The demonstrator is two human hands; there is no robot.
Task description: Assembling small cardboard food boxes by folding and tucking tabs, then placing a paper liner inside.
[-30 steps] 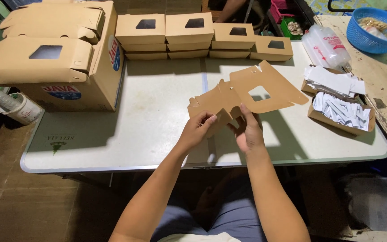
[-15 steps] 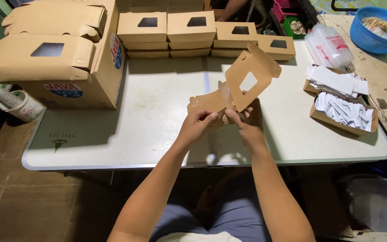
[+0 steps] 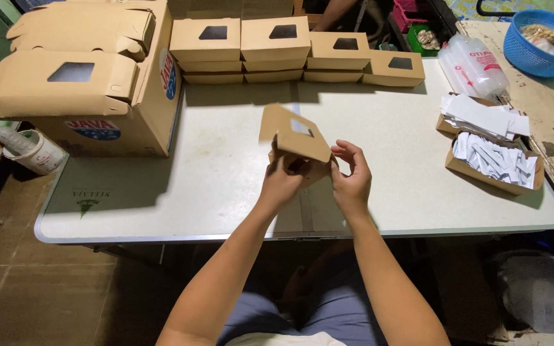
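Gripping from both sides, a small brown cardboard box with a cut-out window is held just above the table: the left hand is closed around its lower left part, and the right hand is curled against its right side, fingers bent over the edge. The windowed lid is tilted up and away from the hands.

Beneath the hands a white folding plastic table is spread, its top scuffed and slightly stained. Beyond the hands, at the far edge, a row of finished brown windowed boxes is stacked, some in two layers. Far to the left of the hands a large brown corrugated carton is stood on the table, with flat windowed blanks laid on top. To the right of the right hand two shallow brown trays of white paper slips are set, and behind them a clear plastic squeeze bottle is laid. Further right a worn pale bench carries a blue plastic basket. Below, a brown tiled floor is seen.
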